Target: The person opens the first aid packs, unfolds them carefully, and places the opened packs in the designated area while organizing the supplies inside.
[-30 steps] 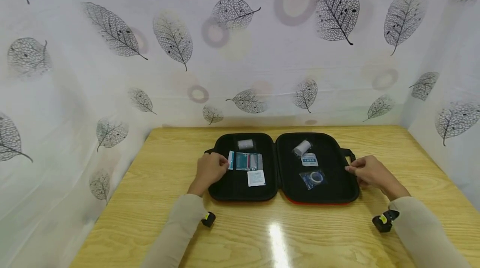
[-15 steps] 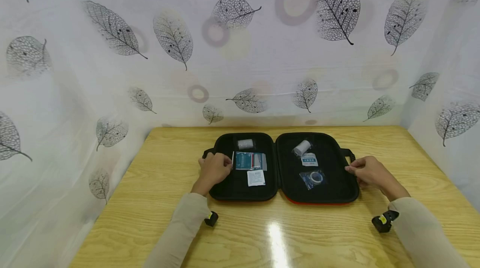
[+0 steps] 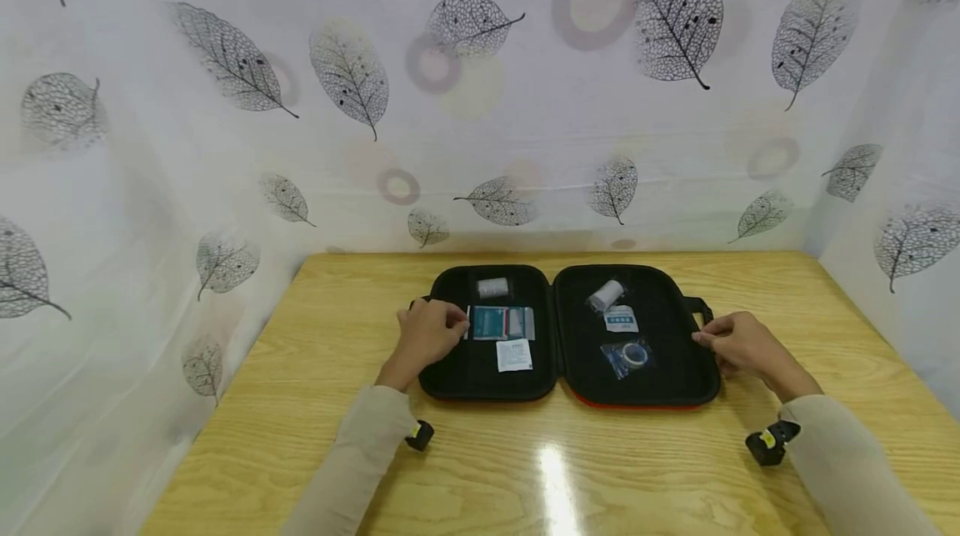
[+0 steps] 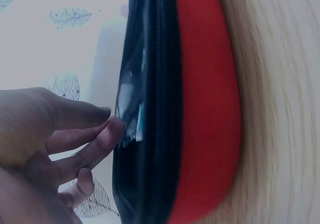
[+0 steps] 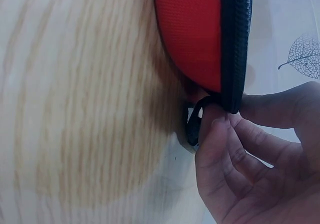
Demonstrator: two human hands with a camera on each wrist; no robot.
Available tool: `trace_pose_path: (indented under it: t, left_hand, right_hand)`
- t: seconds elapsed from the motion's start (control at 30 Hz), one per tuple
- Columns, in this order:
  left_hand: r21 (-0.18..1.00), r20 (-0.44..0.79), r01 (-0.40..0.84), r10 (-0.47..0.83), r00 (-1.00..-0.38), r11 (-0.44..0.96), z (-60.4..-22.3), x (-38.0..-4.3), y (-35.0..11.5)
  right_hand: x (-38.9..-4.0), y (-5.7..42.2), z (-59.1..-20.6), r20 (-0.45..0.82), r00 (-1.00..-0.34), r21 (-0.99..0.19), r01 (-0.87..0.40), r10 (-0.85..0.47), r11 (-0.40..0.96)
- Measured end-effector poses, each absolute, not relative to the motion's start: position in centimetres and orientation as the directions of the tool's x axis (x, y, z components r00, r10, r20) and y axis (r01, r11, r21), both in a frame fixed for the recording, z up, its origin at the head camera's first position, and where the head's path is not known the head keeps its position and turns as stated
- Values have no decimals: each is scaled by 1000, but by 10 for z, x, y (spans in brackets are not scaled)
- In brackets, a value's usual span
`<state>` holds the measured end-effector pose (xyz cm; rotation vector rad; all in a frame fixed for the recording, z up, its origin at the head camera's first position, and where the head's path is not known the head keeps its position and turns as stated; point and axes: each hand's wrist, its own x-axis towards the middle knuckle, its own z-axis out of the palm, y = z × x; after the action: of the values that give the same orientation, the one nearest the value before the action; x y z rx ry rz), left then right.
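Note:
An opened-out red case with a black lining (image 3: 450, 369) lies on the table, its halves side by side. In its left half are a teal-and-clear packet (image 3: 491, 323), a wrapped white roll (image 3: 492, 288) and a white sachet (image 3: 513, 355). My left hand (image 3: 429, 332) is over that half's left rim, fingertips beside the teal packet; in the left wrist view, thumb and forefinger (image 4: 112, 129) nearly meet with nothing visible between them. At the right half's outer edge, my right hand (image 3: 738, 344) pinches the case rim (image 5: 232, 79) between thumb and fingers, close to the black handle (image 3: 697, 307).
The right half holds another wrapped white roll (image 3: 606, 295), a blue-and-white sachet (image 3: 621, 319) and a white ring in a clear bag (image 3: 634, 354). Wooden tabletop (image 3: 480, 469) extends around the case. A leaf-patterned curtain (image 3: 480, 102) hangs behind it.
The teal packet has shifted slightly to the right and a dark strip across it no longer shows there. My left hand has moved a little to the right; the right hand stays at the rim.

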<state>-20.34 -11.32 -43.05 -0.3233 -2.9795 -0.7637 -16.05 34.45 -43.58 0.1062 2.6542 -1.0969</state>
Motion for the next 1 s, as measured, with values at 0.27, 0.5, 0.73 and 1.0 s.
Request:
trace_pose_path:
  t: [0.27, 0.5, 0.73, 1.0]
  left_hand:
    - [444, 68, 301, 304, -950, 844, -424, -199, -94]
    - [428, -7, 299, 334, -942, 853, -429, -200, -82]
    - [420, -58, 285, 340, -939, 861, -434, -201, -76]
    - [430, -89, 263, 330, -940, 864, -438, -203, -73]
  right_hand:
    - [-161, 345, -436, -274, -961, -683, 167, -37, 711]
    - [-160, 344, -436, -272, -961, -688, 165, -41, 706]
    - [-161, 344, -435, -270, -962, -688, 164, -40, 707]
    - [-160, 344, -436, -258, -966, -680, 159, -31, 716]
